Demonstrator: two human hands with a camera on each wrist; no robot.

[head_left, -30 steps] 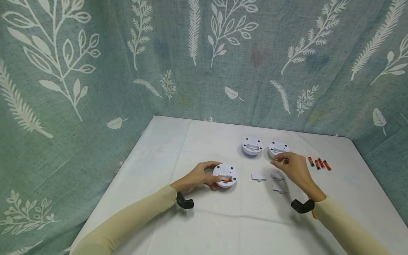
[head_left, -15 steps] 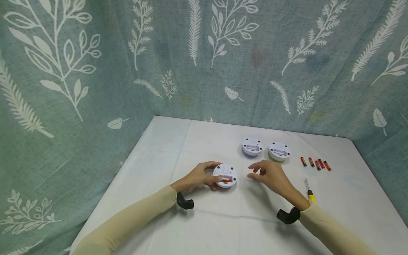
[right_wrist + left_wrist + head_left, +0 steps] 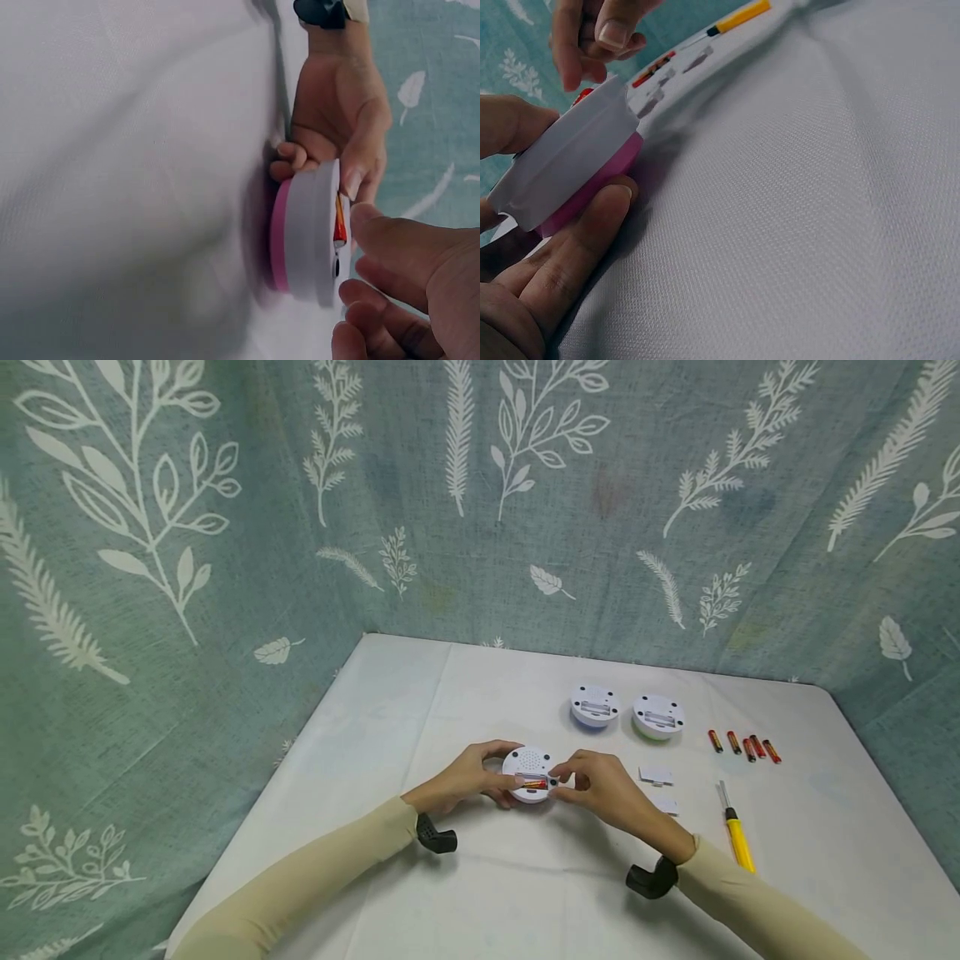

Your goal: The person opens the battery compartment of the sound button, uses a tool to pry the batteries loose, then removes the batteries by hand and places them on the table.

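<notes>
My left hand (image 3: 468,777) grips a round white-and-pink battery device (image 3: 577,154) from the left, with the thumb on top and fingers under the pink side. Its back faces up, showing speaker holes, dark feet and an uncovered battery compartment. One red-and-gold battery (image 3: 535,784) lies in that compartment; the slot beside it is bare. At the device's right edge, my right hand (image 3: 597,783) has its thumb and index finger spread around a dark foot, fingertips close to the battery's end. Nothing shows between them. In the right wrist view, the right thumb (image 3: 390,236) overlaps the compartment.
Two similar devices, one blue-sided (image 3: 595,706) and one green-sided (image 3: 657,717), stand behind with bare compartments. Several loose batteries (image 3: 750,749) lie at the right. White battery covers (image 3: 656,776) and a yellow-handled screwdriver (image 3: 738,841) lie nearer. A patterned curtain (image 3: 555,527) hangs behind the table.
My right hand has moved left from beside the green-sided device to the held one, uncovering a battery, the screwdriver and two covers. The left hand and its device have stayed put.
</notes>
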